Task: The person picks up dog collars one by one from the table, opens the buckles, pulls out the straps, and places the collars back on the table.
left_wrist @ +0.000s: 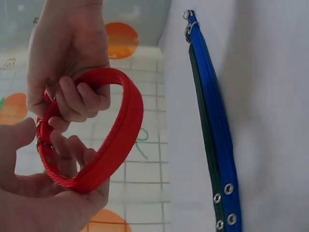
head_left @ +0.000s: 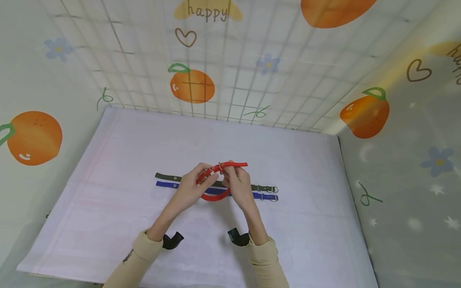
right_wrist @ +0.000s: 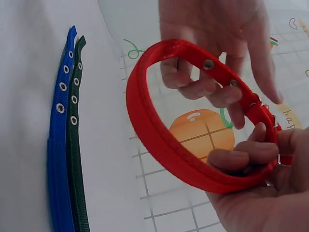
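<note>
A red collar [head_left: 215,198] with metal eyelets is bent into a loop, its end passed through the buckle hardware, and is held up above the table. My left hand [head_left: 189,188] grips the loop's left side, fingers passing inside it and thumb near the hardware. On the opposite side my right hand [head_left: 240,186] pinches the collar by the buckle, with the strap's tip sticking out rightward past the fingers. The hands partly hide the buckle. Beneath them, a dark green collar [head_left: 165,176] and a blue collar [left_wrist: 212,92] lie straight, side by side.
A white cloth covers the table [head_left: 309,236]. Black wrist-worn pieces [head_left: 173,241] show beside both sleeves. A wire grid [head_left: 245,92] stands behind a printed sheet at the table's back edge, and printed walls rise left and right.
</note>
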`<state>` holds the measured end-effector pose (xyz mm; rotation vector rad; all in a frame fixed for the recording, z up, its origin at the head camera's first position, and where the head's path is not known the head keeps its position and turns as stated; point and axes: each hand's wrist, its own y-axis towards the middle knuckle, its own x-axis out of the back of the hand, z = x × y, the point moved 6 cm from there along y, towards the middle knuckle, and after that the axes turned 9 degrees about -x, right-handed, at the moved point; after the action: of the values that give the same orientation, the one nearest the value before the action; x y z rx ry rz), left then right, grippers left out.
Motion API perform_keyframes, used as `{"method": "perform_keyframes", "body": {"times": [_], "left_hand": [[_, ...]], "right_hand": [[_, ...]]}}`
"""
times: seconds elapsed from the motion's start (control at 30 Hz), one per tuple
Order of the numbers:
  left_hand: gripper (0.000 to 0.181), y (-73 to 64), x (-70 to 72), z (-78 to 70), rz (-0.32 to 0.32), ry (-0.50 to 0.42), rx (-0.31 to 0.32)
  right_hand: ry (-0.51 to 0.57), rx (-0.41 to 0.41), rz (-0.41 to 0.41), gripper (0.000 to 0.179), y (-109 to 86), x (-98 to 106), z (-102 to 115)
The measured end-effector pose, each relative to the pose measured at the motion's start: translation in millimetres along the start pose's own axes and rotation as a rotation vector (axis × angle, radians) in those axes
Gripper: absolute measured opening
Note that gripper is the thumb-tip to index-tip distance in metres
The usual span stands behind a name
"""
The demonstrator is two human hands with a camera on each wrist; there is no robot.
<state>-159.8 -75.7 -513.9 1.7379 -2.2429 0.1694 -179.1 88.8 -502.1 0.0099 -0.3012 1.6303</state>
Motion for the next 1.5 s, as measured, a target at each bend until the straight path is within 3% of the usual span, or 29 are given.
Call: {"method": "perform_keyframes", "body": {"times": [0.27,0.57,0.8,1.03,1.23,1.5], "left_hand": [[0.036,-0.2,1.3,-5.8,-0.060,-0.010,-0.034],[0.036,-1.9,1.9,-4.4,-0.122,-0.074,0.011],[0.030,-2.3,1.7,-3.0,-0.136,-0.040,0.045],[0.030,-3.0,-1.8,-5.4,-0.094,0.025,-0.034],[0.036,-0.7,-2.5,-12.7,-0.122,0.041,-0.122],[0.029,0.6,0.5,-18.4,-0.111,0.030,-0.142]], "right_hand": [[-0.029,0.024,0.010,0.033,-0.3,1.6,2.3],[0.050,-0.005,-0.010,0.033,-2.9,1.6,-0.1],[0.103,0.024,-0.017,0.032,-5.4,1.5,1.1],[0.087,0.046,-0.020,0.029,-4.1,3.8,2.9],[0.067,0.080,-0.007,0.028,-3.2,4.7,2.8],[0.080,0.074,-0.002,0.026,-2.8,5.7,3.4]]}}
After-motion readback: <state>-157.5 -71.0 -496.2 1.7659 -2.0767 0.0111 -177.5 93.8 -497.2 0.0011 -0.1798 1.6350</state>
